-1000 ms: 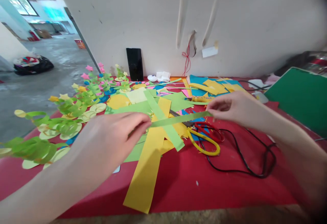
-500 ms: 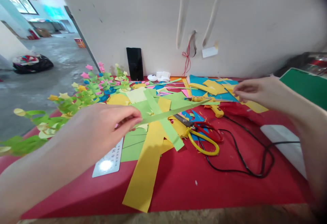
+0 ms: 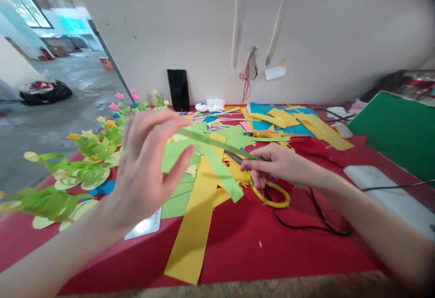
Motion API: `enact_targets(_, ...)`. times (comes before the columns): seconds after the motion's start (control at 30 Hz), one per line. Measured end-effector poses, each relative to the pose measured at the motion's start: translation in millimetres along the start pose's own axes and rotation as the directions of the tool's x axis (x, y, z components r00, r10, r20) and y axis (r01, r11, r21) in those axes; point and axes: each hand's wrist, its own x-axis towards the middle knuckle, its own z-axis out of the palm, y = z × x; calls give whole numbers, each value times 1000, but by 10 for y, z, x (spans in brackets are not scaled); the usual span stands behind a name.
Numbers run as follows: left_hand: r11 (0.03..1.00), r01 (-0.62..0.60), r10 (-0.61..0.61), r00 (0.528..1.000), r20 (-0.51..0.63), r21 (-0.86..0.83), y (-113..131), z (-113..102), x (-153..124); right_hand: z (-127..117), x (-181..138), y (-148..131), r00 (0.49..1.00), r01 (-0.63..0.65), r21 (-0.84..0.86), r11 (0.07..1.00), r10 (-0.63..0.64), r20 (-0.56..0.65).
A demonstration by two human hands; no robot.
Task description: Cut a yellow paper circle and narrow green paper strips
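My left hand point(image 3: 149, 171) is raised above the red table point(image 3: 288, 248), its fingertips pinching one end of a narrow green paper strip point(image 3: 217, 144) that slants down to the right. My right hand point(image 3: 275, 166) rests low on the table with its fingers closing around the handles of the yellow and red scissors point(image 3: 268, 193). The scissor blades point up-left under the strip. Under both hands lie long yellow and green paper bands point(image 3: 197, 216).
Green paper curls with small stars point(image 3: 84, 162) line the table's left edge. A black cable point(image 3: 316, 216) loops right of the scissors. A white device point(image 3: 387, 193) and a green board point(image 3: 401, 130) sit at the right. A black phone point(image 3: 179, 90) leans on the wall.
My right hand let go of the strip's far end, swung out to the right, then came down onto the scissors. My left hand lifted the strip higher.
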Motion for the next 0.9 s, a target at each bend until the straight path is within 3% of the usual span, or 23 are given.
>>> enact_targets(0.07,983,-91,94,996,9,-159,102,71,-73,99,47,3,997,-66,235,970,53,62)
enact_targets(0.1,949,-138,191,968,166,-283,164,111,-123,156,65,2,993,-88,323,942,56,105)
enact_targets(0.13,925,-31,170,925,341,-378,227,154,-175,213,79,3,988,-102,398,912,48,144)
enact_targets(0.17,884,196,67,845,531,-424,285,198,-227,270,90,8,982,-115,462,879,31,185)
enact_targets(0.2,775,460,-58,735,676,-434,335,242,-275,322,98,17,973,-132,510,850,13,229)
enact_targets(0.23,591,682,-161,624,765,-431,375,285,-317,368,104,31,963,-152,541,827,0,271)
enact_targets(0.27,400,811,-205,533,821,-427,404,324,-354,409,109,47,952,-171,557,813,-10,307)
enact_targets(0.33,177,891,-217,449,867,-417,439,387,-409,473,117,80,928,-199,564,802,-32,372)
enact_targets(0.43,79,917,-235,397,887,-390,461,440,-461,551,121,103,862,-256,573,778,-84,499)
enact_targets(0.53,-13,923,-333,359,872,-385,448,466,-486,620,96,86,790,-326,561,760,-106,603)
enact_targets(0.6,-65,906,-416,357,836,-419,403,483,-486,643,63,62,808,-311,518,797,-65,586)
enact_targets(0.7,-126,856,-537,366,760,-501,305,513,-470,641,22,23,892,-216,447,868,-11,453)
enact_targets(0.77,-159,831,-564,367,740,-533,266,530,-467,642,21,3,922,-188,468,864,-8,386)
enact_targets(0.9,-214,855,-450,343,825,-472,314,546,-503,671,54,-31,888,-268,518,812,-1,460)
